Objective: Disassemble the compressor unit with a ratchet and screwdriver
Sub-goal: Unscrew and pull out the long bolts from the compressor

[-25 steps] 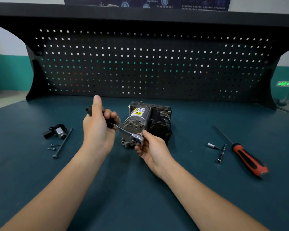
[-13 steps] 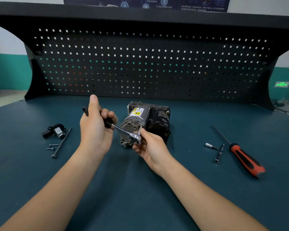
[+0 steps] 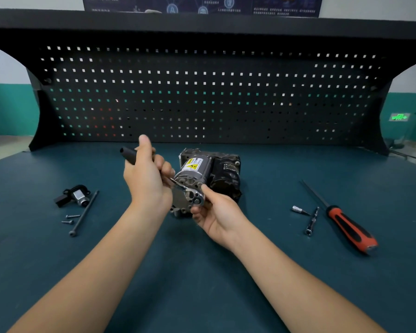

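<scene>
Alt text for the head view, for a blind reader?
A person's left hand holds a ratchet by its black grip while the right hand pinches its head at the front of a compressor unit on a teal workbench. A red-handled screwdriver lies right of it, loose bolts left.

- The grey metal compressor unit with a black housing [image 3: 216, 171] sits on the dark teal bench top [image 3: 202, 272], just beyond the right hand [image 3: 216, 215] and right of the left hand [image 3: 147, 181].
- The steel ratchet with a black handle [image 3: 178, 185] runs from the left hand, which grips its handle, down to the right hand, which pinches its head at the compressor's near face.
- The red-and-black-handled screwdriver [image 3: 351, 230] lies well right of the right hand, with a small silver socket bit [image 3: 298, 209] and a slim steel extension bar [image 3: 311, 221] between them.
- Well left of the left hand lie a small black-and-silver valve part [image 3: 75, 197], a long dark bolt [image 3: 84, 212] and two short screws [image 3: 70, 219].
- The black perforated metal pegboard [image 3: 202, 92] stands behind both hands.
</scene>
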Available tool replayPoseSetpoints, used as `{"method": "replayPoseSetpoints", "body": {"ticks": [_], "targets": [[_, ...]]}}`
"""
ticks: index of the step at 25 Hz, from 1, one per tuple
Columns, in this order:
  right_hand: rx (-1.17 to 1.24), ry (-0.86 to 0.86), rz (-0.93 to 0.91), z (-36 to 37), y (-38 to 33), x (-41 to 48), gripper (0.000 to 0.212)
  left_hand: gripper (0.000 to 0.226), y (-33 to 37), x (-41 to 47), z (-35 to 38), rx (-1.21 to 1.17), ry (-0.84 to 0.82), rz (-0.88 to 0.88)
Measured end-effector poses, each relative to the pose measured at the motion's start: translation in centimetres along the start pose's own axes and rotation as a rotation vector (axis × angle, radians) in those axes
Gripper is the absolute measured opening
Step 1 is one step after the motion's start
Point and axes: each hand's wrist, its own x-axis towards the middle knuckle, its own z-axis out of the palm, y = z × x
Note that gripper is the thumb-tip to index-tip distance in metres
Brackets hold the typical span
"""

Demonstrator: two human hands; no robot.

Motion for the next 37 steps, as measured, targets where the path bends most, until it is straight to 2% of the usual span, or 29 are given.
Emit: {"method": "replayPoseSetpoints", "body": {"ticks": [3, 6, 7, 8, 10, 12, 14, 15, 16, 17, 18, 21, 23, 25, 28, 31, 33, 35, 37], "targets": [[0.078, -0.046, 0.046, -0.1, 0.3, -0.2, 0.025, 0.027, -0.3, 0.7, 0.9, 0.146, -0.136, 0.135], [0.132, -0.074, 0.039, -0.1, 0.4, -0.2, 0.025, 0.024, -0.5, 0.3, 1.6, 0.282, -0.347, 0.300], [0.081, -0.052, 0.008, -0.1, 0.3, -0.3, 0.025, 0.022, -0.7, -0.2, 2.0, 0.345, -0.436, 0.375], [-0.080, 0.008, -0.057, -0.2, 0.3, -0.3, 0.027, 0.020, -0.9, -0.7, 2.4, 0.445, -0.536, 0.474], [-0.671, 0.209, -0.308, -1.2, 0.0, -0.4, 0.028, 0.025, -2.1, -2.1, 3.1, 0.753, -0.753, 0.695], [-1.122, 0.417, -0.707, -2.8, -0.2, -0.2, 0.016, 0.037, -3.3, -2.9, 3.3, 0.972, -0.895, 0.817], [-1.193, 0.517, -1.006, -3.8, -0.6, -0.3, 0.007, 0.030, -3.5, -2.5, 3.5, 0.886, -0.826, 0.783], [-1.181, 0.512, -1.089, -4.2, -0.6, 0.0, 0.005, 0.026, -3.1, -2.1, 3.5, 0.748, -0.731, 0.699], [-1.157, 0.474, -1.089, -4.2, -0.5, 0.3, 0.006, 0.026, -2.6, -1.5, 3.5, 0.592, -0.625, 0.600], [-1.100, 0.413, -0.996, -3.9, -0.1, 0.5, 0.010, 0.027, -2.1, -0.9, 3.2, 0.470, -0.511, 0.527], [-1.012, 0.336, -0.818, -3.2, 0.3, 0.5, 0.016, 0.028, -1.7, -0.2, 2.7, 0.399, -0.397, 0.484], [-0.493, 0.074, -0.241, -1.0, 1.0, 0.2, 0.029, 0.036, -1.0, 1.3, 0.1, 0.267, -0.109, 0.286], [-0.121, -0.036, -0.058, -0.2, 0.9, 0.2, 0.027, 0.038, -1.0, 1.7, -1.2, 0.197, 0.063, 0.109], [0.044, -0.066, 0.009, 0.2, 0.8, 0.0, 0.024, 0.035, -1.1, 1.6, -1.7, 0.216, 0.131, 0.043], [0.034, -0.032, 0.058, 0.5, 0.6, -0.3, 0.019, 0.019, -0.6, 0.7, -1.5, 0.360, -0.039, 0.193], [-0.006, 0.002, 0.115, 0.4, -0.1, -0.5, 0.016, 0.016, 0.5, -0.4, -1.5, 0.996, -0.296, 0.473], [-0.010, 0.017, 0.127, 0.5, -0.3, -0.5, 0.018, 0.020, 0.5, -1.6, -1.3, 1.259, -0.478, 0.596], [-0.008, 0.048, 0.130, 0.6, -0.1, -0.6, 0.018, 0.026, -0.2, -2.7, -1.2, 1.352, -0.663, 0.643], [-0.020, 0.056, 0.116, 0.6, 0.1, -0.6, 0.017, 0.025, -0.4, -2.4, -1.2, 1.323, -0.671, 0.585]]}}
